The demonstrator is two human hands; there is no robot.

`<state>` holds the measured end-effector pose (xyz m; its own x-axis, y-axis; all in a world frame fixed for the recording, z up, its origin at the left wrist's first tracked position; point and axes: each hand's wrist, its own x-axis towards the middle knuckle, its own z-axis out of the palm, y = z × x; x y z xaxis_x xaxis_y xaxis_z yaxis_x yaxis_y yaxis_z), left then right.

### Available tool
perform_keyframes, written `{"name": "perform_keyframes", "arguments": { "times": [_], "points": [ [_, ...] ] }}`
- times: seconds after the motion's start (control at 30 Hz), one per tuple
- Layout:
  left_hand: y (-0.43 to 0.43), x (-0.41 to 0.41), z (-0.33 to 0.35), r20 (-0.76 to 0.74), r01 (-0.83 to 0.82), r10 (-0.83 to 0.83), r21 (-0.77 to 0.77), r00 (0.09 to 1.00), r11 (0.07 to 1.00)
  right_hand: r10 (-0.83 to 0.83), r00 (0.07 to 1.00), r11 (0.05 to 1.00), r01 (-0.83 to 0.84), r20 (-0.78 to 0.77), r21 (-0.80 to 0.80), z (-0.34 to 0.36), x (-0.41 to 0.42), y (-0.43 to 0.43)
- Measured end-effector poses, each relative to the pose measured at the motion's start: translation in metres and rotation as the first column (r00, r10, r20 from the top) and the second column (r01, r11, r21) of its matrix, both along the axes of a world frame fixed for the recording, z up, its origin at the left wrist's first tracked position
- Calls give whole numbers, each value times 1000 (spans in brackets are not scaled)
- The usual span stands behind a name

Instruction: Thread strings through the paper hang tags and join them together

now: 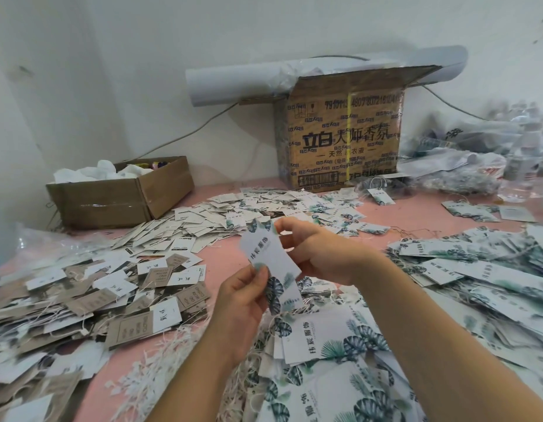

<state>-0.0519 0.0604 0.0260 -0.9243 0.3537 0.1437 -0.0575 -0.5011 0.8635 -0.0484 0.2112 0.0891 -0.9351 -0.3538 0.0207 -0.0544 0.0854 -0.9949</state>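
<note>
Above the pink table I hold a white hang tag [268, 257] printed with green leaves and dark characters. My left hand [243, 303] pinches its lower end between thumb and fingers. My right hand [317, 254] pinches its upper end near the top edge. Whether a string runs through this tag I cannot tell. Below my hands lies a heap of leaf-print tags [322, 354] mixed with white strings [160, 370].
Brown and white tags [90, 296] cover the left of the table, more leaf-print tags [477, 269] the right, small tags [233, 214] the middle. A low open carton [118, 199] and a tall printed carton [343, 141] stand at the back. Plastic bags [492, 153] pile at the right.
</note>
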Motion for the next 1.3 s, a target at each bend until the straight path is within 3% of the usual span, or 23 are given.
{"name": "perform_keyframes", "arguments": {
  "times": [0.27, 0.47, 0.73, 0.9, 1.03, 1.3],
  "points": [
    [0, 0, 1, -16, -10, 9, -22, 1000, 1000, -7, 1000, 1000, 8, -10, 15, -4, -2, 5],
    [-1, 0, 5, -17, -58, 58, 2, 998, 998, -99, 991, 947, 121, -88, 299, -7, -5, -1],
    [3, 4, 4, -89, -99, 93, -64, 992, 993, -202, 927, 823, 336, -317, 458, -4, -8, -3],
    [2, 2, 3, -93, -79, 71, -81, 993, 994, -180, 923, 797, 339, -339, 500, -4, -8, -2],
    [2, -1, 2, -82, -76, 67, -102, 994, 992, -185, 908, 797, 363, -377, 483, -6, -8, -2],
    [-5, -10, 0, -56, -211, 205, -165, 977, 963, -383, 814, 853, 493, -438, 170, 3, -4, 1]
  ]
}}
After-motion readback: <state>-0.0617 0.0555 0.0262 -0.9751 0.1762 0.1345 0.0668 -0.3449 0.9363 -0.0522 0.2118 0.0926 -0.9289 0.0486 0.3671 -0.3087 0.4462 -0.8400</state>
